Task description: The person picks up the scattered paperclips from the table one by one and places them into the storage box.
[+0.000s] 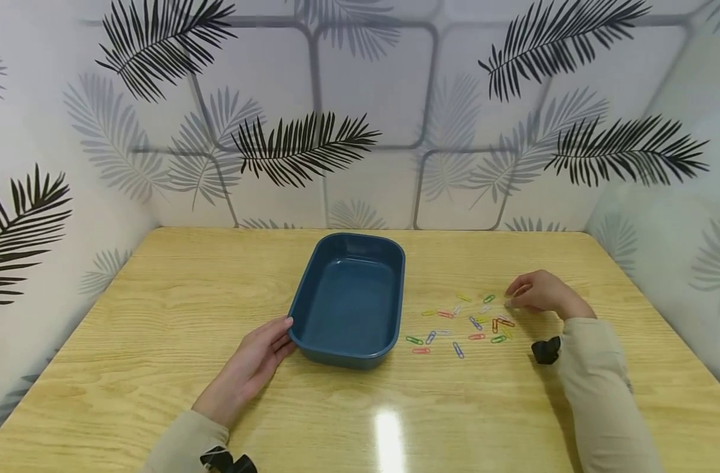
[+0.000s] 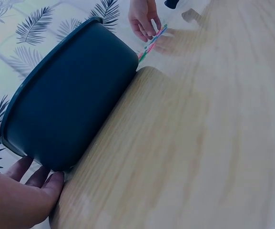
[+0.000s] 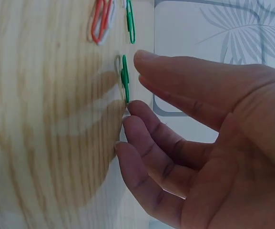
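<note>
The blue tray stands on the table, and my left hand rests against its near left corner. In the left wrist view, that hand's fingertips touch the tray's outer wall below the rim. My right hand is low over the table at the far right edge of scattered paper clips. In the right wrist view, its thumb is apart from the curved fingers, whose fingertips are down by a small whitish clip. A green clip lies between thumb and fingers.
Several red, yellow, blue, green and white clips lie loose on the wooden table, right of the tray. A leaf-patterned wall stands behind the table. Each sleeve bears a black wrist device, such as the one on the right.
</note>
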Tool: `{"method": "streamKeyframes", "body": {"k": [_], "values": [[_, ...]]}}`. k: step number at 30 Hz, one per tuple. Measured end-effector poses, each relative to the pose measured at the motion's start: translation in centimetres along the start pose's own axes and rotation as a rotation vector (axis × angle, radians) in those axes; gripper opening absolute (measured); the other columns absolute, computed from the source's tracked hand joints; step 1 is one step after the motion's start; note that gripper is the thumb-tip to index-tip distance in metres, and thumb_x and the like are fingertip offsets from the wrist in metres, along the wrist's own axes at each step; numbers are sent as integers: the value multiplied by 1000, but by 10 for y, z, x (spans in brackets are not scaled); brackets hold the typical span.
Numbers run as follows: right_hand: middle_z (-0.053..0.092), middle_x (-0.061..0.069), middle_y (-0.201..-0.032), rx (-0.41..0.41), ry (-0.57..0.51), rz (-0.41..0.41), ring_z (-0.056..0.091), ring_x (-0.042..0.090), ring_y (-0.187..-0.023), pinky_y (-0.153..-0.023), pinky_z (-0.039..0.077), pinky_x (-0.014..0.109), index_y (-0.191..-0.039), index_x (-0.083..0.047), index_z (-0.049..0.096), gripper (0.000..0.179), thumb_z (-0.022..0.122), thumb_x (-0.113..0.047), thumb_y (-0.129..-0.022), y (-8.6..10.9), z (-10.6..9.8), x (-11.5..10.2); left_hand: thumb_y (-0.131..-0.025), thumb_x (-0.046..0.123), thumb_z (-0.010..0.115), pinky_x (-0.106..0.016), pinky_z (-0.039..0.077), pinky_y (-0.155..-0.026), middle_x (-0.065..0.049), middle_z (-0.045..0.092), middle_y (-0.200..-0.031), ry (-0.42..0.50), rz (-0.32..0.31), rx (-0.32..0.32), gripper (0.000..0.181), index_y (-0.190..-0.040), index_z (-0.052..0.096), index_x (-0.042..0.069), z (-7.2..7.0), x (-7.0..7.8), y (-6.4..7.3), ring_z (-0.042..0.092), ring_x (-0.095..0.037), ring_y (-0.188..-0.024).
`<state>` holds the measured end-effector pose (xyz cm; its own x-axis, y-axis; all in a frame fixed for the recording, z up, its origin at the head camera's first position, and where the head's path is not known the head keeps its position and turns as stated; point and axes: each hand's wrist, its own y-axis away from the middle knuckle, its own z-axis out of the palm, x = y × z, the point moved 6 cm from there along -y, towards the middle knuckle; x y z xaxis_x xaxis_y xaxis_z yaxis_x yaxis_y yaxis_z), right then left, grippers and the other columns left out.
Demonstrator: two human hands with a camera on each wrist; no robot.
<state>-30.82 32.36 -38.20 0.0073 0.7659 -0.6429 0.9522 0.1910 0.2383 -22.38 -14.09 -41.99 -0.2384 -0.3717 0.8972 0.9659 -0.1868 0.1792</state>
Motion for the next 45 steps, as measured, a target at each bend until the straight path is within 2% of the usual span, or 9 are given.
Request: {"method": "streamKeyframes", "body": {"k": [2,5,11,16,20,31,35,39,45], "values": [[67,15,-90,-2,25,-15,51,14,-58,-56,46,29,-101,11,64,25,72,-5,-84,-1,1,-1,-92,24,68,-25,47,-90,-3,59,-112,-1,19,-20,44,-123,54,-4,-1,0,1,57,-11,-102],[66,15,-90,-9,62,-25,52,14,-60,-56,47,29,-98,11,66,23,72,-4,-83,-2,2,-2,-94,22,66,-25,47,-90,-3,60,-110,3,19,-19,37,-120,56,-3,-1,0,2,57,-11,-101],[65,9,-85,-11,119,-30,54,15,-64,-58,49,30,-94,9,69,17,71,-3,-82,-4,3,-5,-100,10,53,-26,46,-92,-3,59,-110,10,-33,69,29,-124,51,-5,-1,1,2,57,-11,-102],[63,3,-78,-12,131,-22,52,15,-63,-58,47,30,-89,6,68,11,71,-3,-83,-4,3,-3,-100,9,51,-27,46,-92,-3,59,-109,23,-43,63,22,-119,54,-3,1,1,1,57,-12,-102],[62,0,-74,-9,157,-51,48,14,-63,-58,43,28,-86,6,67,10,71,-4,-83,-3,4,-4,-100,9,50,-27,45,-93,-3,59,-109,16,-41,56,22,-118,54,-3,0,1,1,57,-12,-102],[59,2,-76,-7,200,-108,46,16,-67,-61,40,30,-82,1,65,8,69,-6,-86,-2,4,-5,-101,10,50,-27,45,-94,-3,59,-108,19,-37,50,22,-118,55,-3,0,1,1,57,-12,-102],[60,6,-79,-1,215,-113,49,17,-68,-61,42,31,-86,3,64,10,68,-6,-87,-3,3,-4,-101,9,50,-27,45,-93,-4,59,-109,17,-35,58,23,-119,54,-4,0,0,0,57,-13,-102],[62,12,-84,3,199,-91,55,19,-71,-61,46,31,-93,9,63,15,66,-5,-88,-1,1,-3,-100,10,51,-28,45,-93,-4,60,-108,19,-29,47,21,-117,56,-3,2,1,0,57,-13,-102],[62,12,-84,3,98,-54,58,19,-72,-63,52,32,-98,13,60,19,64,-3,-89,-1,1,0,-100,9,51,-28,46,-93,-3,60,-107,22,-35,56,17,-113,58,0,1,1,1,57,-13,-101]]}}
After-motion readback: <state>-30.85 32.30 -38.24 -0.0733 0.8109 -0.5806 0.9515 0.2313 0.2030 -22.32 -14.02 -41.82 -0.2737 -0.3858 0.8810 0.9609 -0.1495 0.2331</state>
